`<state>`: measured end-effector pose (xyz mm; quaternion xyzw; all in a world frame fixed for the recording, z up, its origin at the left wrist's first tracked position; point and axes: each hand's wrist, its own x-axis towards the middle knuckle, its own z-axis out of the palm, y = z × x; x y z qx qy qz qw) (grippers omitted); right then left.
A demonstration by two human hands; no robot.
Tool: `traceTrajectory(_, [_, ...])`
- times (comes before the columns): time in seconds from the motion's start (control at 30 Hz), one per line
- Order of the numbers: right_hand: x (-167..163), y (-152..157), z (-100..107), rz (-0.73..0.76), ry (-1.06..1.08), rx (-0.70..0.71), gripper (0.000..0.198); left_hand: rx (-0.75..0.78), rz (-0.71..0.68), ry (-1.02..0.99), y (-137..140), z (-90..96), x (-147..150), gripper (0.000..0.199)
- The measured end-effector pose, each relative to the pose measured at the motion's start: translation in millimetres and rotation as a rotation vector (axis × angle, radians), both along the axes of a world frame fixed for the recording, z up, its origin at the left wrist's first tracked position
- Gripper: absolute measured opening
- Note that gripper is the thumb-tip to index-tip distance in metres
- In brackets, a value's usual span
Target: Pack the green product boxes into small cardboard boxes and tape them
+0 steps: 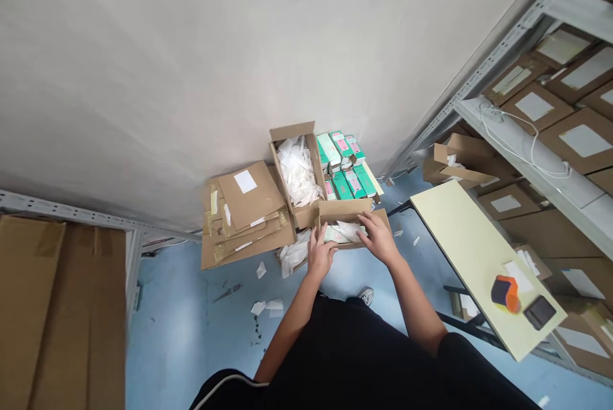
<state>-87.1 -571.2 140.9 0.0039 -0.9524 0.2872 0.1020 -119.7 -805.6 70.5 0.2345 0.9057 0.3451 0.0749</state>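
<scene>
A small open cardboard box point(345, 207) stands in front of me with white packets point(349, 230) lying inside it. My left hand point(320, 255) reaches over the box's left side, its fingers stretched out at the edge of the contents. On the opposite side, my right hand point(380, 239) has its fingers spread over the right end of the packets, touching them. Both hands look open; whether a fingertip pinches a packet is too small to tell. Behind is a taller open carton point(320, 170) filled with crumpled white packets point(297, 170).
Green and pink boxes point(345, 183) are grouped behind right. Flattened cardboard point(253, 196) is stacked left. At right, a pale narrow table point(450, 225) carries a phone point(540, 312) and an orange-and-dark roll point(505, 294). Shelving point(522, 135) holds cartons. Paper scraps point(258, 308) litter the blue floor.
</scene>
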Motion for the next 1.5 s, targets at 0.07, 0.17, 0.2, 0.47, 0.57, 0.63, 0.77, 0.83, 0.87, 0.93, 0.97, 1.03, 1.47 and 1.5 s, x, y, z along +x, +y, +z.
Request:
traceTrajectory(0.07, [9, 19, 1, -0.011, 0.024, -0.012, 0.049, -0.03, -0.022, 0.008, 17, 5.2, 5, 0.017])
traceTrajectory(0.17, [32, 56, 2, -0.055, 0.053, -0.044, 0.05, -0.069, -0.058, 0.034, 49, 12.0, 14, 0.016])
traceTrajectory(0.2, [43, 70, 1, -0.079, 0.06, -0.055, 0.05, -0.077, -0.075, 0.046, 61, 13.7, 17, 0.015])
traceTrajectory(0.47, [159, 198, -14, -0.398, 0.072, -0.097, 0.05, -0.158, -0.323, 0.087, 196, 18.8, 55, 0.016])
traceTrajectory(0.57, [211, 245, -14, -0.524, 0.091, -0.097, 0.05, -0.166, -0.453, 0.098, 253, 19.3, 75, 0.015])
traceTrajectory(0.63, [246, 271, -14, -0.643, 0.12, -0.098, 0.05, -0.171, -0.548, 0.102, 289, 20.2, 88, 0.014])
traceTrajectory(0.77, [307, 302, -21, -0.881, 0.165, -0.122, 0.049, -0.161, -0.732, 0.108, 350, 22.4, 115, 0.014])
traceTrajectory(0.83, [327, 307, -27, -0.975, 0.184, -0.139, 0.05, -0.148, -0.791, 0.107, 373, 22.2, 126, 0.015])
traceTrajectory(0.87, [335, 309, -31, -1.015, 0.193, -0.144, 0.05, -0.142, -0.811, 0.105, 381, 21.5, 130, 0.015])
traceTrajectory(0.93, [343, 311, -37, -1.065, 0.201, -0.141, 0.051, -0.129, -0.838, 0.096, 395, 18.7, 133, 0.016])
traceTrajectory(0.97, [345, 312, -39, -1.072, 0.198, -0.132, 0.051, -0.122, -0.849, 0.089, 401, 16.6, 133, 0.015])
traceTrajectory(1.03, [346, 316, -41, -1.062, 0.18, -0.107, 0.051, -0.108, -0.865, 0.076, 411, 11.2, 128, 0.014])
traceTrajectory(1.47, [285, 385, -31, -1.256, 0.078, -0.068, 0.053, -0.113, -1.082, 0.028, 552, -35.7, 31, 0.011])
traceTrajectory(1.5, [275, 390, -29, -1.263, 0.062, -0.078, 0.054, -0.11, -1.103, 0.02, 568, -39.9, 23, 0.012])
